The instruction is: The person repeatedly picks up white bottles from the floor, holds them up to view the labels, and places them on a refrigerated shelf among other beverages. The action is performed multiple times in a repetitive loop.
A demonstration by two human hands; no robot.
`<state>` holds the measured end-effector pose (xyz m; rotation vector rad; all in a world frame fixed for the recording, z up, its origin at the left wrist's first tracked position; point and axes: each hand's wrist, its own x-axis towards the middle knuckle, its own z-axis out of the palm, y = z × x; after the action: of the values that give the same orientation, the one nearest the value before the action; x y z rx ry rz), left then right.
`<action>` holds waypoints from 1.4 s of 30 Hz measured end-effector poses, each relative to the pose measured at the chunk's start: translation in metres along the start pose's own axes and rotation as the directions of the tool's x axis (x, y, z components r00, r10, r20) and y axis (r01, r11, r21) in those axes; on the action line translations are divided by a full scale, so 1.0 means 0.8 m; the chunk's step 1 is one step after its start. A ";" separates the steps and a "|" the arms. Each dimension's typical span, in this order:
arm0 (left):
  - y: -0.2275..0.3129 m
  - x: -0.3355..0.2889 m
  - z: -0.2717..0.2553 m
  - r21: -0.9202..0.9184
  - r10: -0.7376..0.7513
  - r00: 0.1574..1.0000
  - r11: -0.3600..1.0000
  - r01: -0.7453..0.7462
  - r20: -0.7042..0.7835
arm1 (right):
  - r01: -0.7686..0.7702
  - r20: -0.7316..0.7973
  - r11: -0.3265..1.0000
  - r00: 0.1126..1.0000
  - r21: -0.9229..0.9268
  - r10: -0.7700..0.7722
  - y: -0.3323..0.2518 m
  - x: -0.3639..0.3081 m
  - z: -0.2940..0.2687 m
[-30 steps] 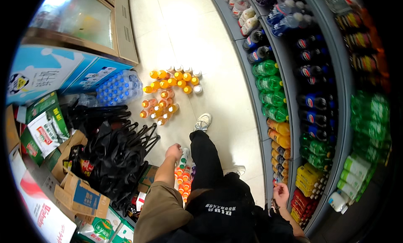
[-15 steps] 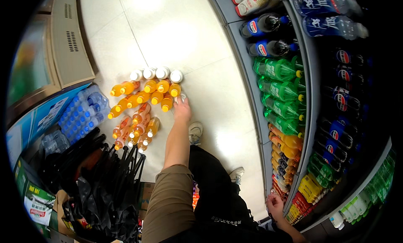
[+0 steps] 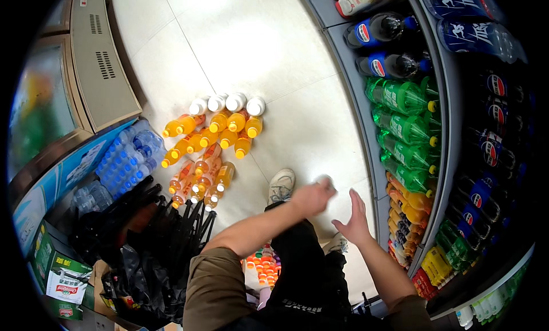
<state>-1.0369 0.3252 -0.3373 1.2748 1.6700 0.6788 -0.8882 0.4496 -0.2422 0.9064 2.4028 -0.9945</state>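
My left hand (image 3: pixel 313 198) is over the floor in front of my body, its fingers curled and blurred by motion. A greyish smear shows at its fingertips; whether this is a held thing is not clear. Facing it from the right, my right hand (image 3: pixel 354 221) has its thumb and fingers apart, with nothing in it. The two hands are close but do not touch. To their left, several orange drink bottles (image 3: pixel 218 123) stand on the floor beside several white-capped bottles (image 3: pixel 255 106). Nearer are pinkish, orange-tinted bottles with white caps (image 3: pixel 224 179).
Shelves on the right hold dark cola bottles (image 3: pixel 384 29), green soda bottles (image 3: pixel 400 125) and orange drinks (image 3: pixel 409 199). At left are blue-capped water packs (image 3: pixel 128 153), black umbrellas (image 3: pixel 143 222) and a green carton (image 3: pixel 54 268). My shoe (image 3: pixel 282 185) is beside the bottles.
My left hand has moved away from the orange bottles, rightward and toward my body. My right hand has come from the shelf's near end up to meet it. The view has shifted slightly.
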 end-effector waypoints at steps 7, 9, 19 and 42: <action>0.086 0.009 -0.043 -0.261 0.284 0.955 0.919 -0.295 -0.081 | 0.013 -0.078 0.950 0.997 0.311 0.011 0.024 0.004 -0.012; 0.057 0.016 -0.076 -0.305 0.227 0.966 0.917 -0.256 -0.127 | 0.028 -0.170 0.964 0.985 0.263 0.018 0.025 -0.001 -0.016; -0.255 0.126 -0.149 0.652 -0.744 0.565 0.235 0.721 -0.357 | -0.163 -0.193 0.918 0.950 0.361 0.245 0.055 -0.049 -0.006; 0.132 -0.044 -0.209 -0.068 -0.042 0.943 0.997 0.020 -0.330 | 0.116 -0.241 0.757 0.969 0.643 0.056 0.011 -0.210 -0.141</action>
<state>-1.1361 0.3410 -0.1632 1.1315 1.9173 0.9616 -0.7728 0.4672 -0.0765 1.2852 2.2674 -1.9108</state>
